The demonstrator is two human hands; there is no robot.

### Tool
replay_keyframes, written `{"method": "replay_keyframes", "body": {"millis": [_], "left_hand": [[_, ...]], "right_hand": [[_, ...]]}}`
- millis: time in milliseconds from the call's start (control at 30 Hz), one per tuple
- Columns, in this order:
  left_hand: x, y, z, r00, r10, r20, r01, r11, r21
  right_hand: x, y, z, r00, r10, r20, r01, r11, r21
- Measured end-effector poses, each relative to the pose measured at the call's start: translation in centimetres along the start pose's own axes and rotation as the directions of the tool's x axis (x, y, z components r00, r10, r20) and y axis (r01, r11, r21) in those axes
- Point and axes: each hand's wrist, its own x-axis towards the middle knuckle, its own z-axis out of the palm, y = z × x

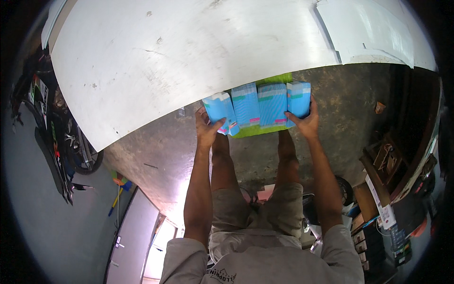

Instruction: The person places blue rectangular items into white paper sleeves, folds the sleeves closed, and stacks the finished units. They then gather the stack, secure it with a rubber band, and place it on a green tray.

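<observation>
Side by side lie several blue stacks (245, 106) of what look like thin folded cartons or cards, with white, teal and pink marks. A bright green sheet or tray (255, 131) shows beneath them, past their near and far edges. My left hand (207, 127) grips the outer left blue stack (216, 109), thumb on top and fingers mostly hidden at its side. On the other end, my right hand (306, 124) is closed around the right blue stack (298, 97), with its thumb across the near edge. The stacks are in front of my legs, beside the white table's edge.
A large white table (189, 52) with scuffs fills the far side, with a white sheet (371, 31) on its right. To the left stands a motorbike (52, 128) by a grey wall. A white door (132, 236) is at lower left. Boxes and clutter (366, 213) line the right.
</observation>
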Motion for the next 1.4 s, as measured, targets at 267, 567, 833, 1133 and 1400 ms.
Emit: {"method": "replay_keyframes", "body": {"millis": [267, 567, 833, 1133, 1400], "left_hand": [[1.2, 0.5, 0.5, 0.996, 0.015, 0.087, -0.011, 0.999, -0.047], [0.1, 2.3, 2.4, 0.994, -0.020, 0.112, 0.016, 0.999, 0.040], [-0.9, 1.8, 3.8, 0.996, 0.006, 0.094, -0.018, 0.993, 0.118], [-1.3, 1.8, 4.2, 0.997, -0.012, 0.082, 0.007, 0.998, 0.062], [-9.7, 6.5, 8.2, 0.972, 0.212, 0.097, -0.233, 0.917, 0.324]], "right_hand": [[0.5, 0.3, -0.3, 0.999, 0.024, 0.023, -0.025, 0.999, 0.044], [0.4, 1.2, -1.1, 1.000, 0.031, 0.001, -0.030, 0.981, 0.191], [0.5, 1.4, -1.9, 1.000, -0.020, -0.003, 0.020, 0.994, 0.107], [-0.6, 1.0, -3.4, 0.991, -0.005, -0.131, 0.009, 1.000, 0.030], [-8.6, -5.4, -4.4, 0.987, -0.002, -0.161, 0.018, 0.995, 0.097]]}}
